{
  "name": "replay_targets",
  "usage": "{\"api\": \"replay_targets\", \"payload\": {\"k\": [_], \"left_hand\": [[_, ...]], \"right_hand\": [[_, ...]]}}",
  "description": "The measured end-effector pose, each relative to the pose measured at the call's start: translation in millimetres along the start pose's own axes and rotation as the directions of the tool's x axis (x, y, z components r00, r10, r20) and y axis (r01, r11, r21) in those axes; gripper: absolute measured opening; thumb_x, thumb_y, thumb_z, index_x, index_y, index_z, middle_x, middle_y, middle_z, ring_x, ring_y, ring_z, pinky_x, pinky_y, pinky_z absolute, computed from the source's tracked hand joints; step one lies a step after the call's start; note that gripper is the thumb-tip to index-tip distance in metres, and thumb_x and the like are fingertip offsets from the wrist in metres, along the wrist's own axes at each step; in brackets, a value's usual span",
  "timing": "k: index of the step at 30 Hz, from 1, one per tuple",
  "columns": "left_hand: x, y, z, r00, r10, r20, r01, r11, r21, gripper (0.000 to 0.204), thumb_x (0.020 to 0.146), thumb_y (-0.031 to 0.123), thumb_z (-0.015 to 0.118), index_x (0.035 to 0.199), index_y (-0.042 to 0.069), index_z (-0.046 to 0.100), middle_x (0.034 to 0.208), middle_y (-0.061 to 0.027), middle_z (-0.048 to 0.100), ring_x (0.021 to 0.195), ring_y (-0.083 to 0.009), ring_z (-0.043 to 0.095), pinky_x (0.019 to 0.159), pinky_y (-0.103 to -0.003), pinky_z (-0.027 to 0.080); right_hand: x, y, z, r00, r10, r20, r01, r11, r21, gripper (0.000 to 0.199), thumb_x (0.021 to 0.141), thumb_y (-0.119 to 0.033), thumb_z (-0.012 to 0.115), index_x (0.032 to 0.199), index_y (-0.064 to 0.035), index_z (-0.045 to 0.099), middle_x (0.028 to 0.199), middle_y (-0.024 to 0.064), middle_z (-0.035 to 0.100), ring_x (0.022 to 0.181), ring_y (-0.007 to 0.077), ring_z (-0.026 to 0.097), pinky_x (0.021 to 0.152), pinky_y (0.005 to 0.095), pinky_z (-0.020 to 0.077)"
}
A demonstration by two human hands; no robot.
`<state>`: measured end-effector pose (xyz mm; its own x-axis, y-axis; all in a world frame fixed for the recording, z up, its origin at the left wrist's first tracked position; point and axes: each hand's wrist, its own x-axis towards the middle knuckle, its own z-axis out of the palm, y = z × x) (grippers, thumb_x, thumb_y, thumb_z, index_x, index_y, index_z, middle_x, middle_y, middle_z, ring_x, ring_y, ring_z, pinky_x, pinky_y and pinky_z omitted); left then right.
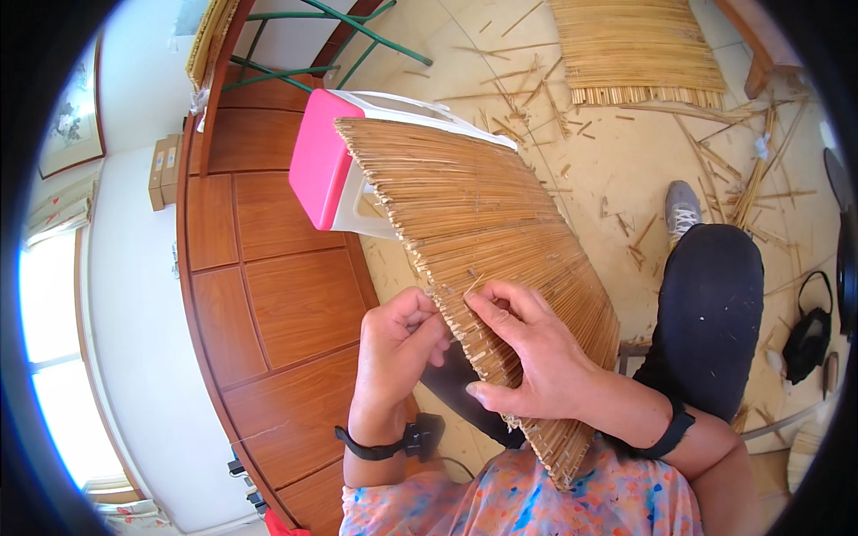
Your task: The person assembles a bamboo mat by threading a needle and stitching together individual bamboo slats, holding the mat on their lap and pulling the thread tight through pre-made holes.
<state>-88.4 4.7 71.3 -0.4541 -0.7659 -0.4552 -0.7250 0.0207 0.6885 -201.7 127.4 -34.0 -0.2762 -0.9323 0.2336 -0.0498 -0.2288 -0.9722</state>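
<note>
A long mat of thin bamboo strips [465,214] slopes from a pink-topped white plastic stool [323,161] down onto my lap. My left hand [398,344] pinches the mat's left edge, fingers curled around the strip ends. My right hand [527,353] lies on top of the mat beside it, thumb and forefinger pressed on a single strip near the edge. Both wrists wear black straps. My knee in dark trousers [710,313] sits to the right of the mat.
A brown wood-panelled wall [268,304] runs along the left. A second bamboo mat [635,49] lies on the tiled floor at the top, with loose strips scattered around. A grey shoe [684,210] is on the floor and a black cable [809,339] lies at right.
</note>
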Motion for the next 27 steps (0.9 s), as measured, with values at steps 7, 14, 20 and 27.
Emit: {"api": "replay_targets", "payload": {"k": [7,14,20,27], "left_hand": [[2,9,11,0.996,-0.037,-0.087,0.035,0.999,-0.03,0.005,0.087,-0.004,0.056,0.09,-0.002,0.052,0.069,-0.0096,0.066,0.057,-0.0134,0.064,0.053,-0.025,0.052],[1,8,18,0.994,0.042,-0.101,-0.044,0.999,-0.015,0.017,0.087,-0.008,0.052,0.098,0.003,0.044,0.083,-0.0115,0.067,0.061,-0.0132,0.063,0.057,-0.025,0.053],[-45,4,33,0.86,0.439,-0.262,-0.268,0.824,0.5,0.032,0.09,0.006,0.06,0.118,-0.003,0.046,0.089,-0.0151,0.069,0.07,-0.02,0.07,0.062,-0.03,0.053],[-82,-17,67,0.953,0.269,-0.137,-0.222,0.933,0.283,0.066,0.077,0.027,0.078,0.123,-0.009,0.047,0.099,-0.0264,0.068,0.095,-0.037,0.068,0.081,-0.04,0.054]], "right_hand": [[-3,3,0,0.999,-0.02,-0.029,0.019,0.999,-0.033,0.082,0.07,-0.032,0.076,0.135,0.0067,0.045,0.129,0.0233,0.045,0.118,0.0399,0.046,0.102,0.0446,0.0405],[-3,0,-1,0.998,-0.027,-0.054,0.022,0.997,-0.078,0.081,0.068,-0.031,0.078,0.134,0.0057,0.047,0.13,0.0236,0.046,0.12,0.0401,0.046,0.103,0.0444,0.0403],[-8,-4,3,0.988,0.076,-0.135,-0.093,0.988,-0.122,0.078,0.071,-0.032,0.077,0.134,0.0042,0.048,0.131,0.0228,0.047,0.121,0.0385,0.048,0.103,0.0431,0.0409],[-15,14,-5,0.97,0.242,-0.027,-0.228,0.942,0.246,0.061,0.091,-0.029,0.065,0.139,0.0026,0.044,0.137,0.0164,0.047,0.124,0.0273,0.048,0.101,0.0367,0.0418]]}}
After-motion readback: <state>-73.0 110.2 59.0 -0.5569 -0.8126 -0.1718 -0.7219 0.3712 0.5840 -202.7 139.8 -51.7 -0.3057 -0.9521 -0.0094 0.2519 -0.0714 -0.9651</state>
